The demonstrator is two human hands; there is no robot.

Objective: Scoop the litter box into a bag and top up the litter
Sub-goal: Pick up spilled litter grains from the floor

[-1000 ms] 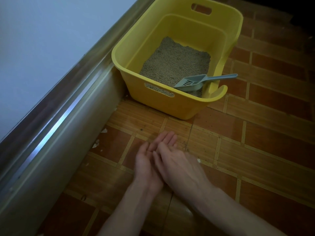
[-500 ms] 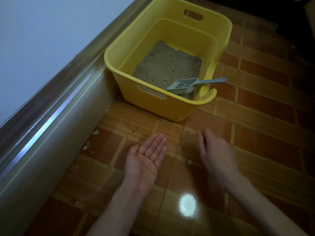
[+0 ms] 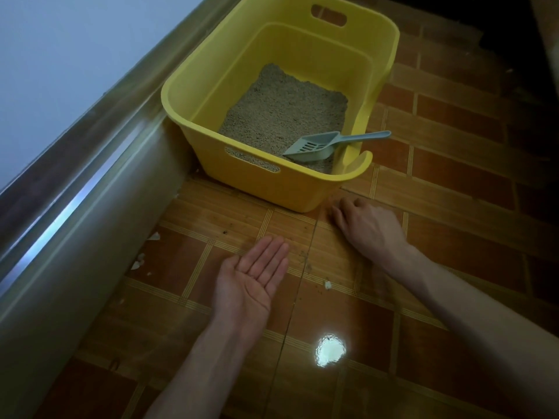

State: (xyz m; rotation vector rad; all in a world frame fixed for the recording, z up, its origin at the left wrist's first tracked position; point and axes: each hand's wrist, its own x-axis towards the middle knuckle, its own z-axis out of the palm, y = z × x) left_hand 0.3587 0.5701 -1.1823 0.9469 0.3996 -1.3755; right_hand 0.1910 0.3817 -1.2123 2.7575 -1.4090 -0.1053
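Note:
A yellow litter box [image 3: 290, 192] stands on the tiled floor against the metal skirting. Grey-brown litter [image 3: 287, 113] covers its bottom. A grey slotted scoop [image 3: 311, 146] lies in the near right corner, its handle sticking out through the notch in the rim. My left hand [image 3: 254, 279] is held palm up with straight fingers, nothing visible in it. My right hand [image 3: 366, 225] is palm down, its bent fingertips touching the floor just in front of the box's near right corner.
A shiny metal skirting [image 3: 90, 213] and a pale wall run along the left. Small white scraps [image 3: 327, 284] and dark crumbs lie on the orange-brown tiles [image 3: 453, 182] between my hands and near the skirting. A lamp glare [image 3: 330, 349] shows on the floor.
My hands were together over the floor; the right one has pulled away and gone forward and right, down to the tiles by the box. The left stays palm up.

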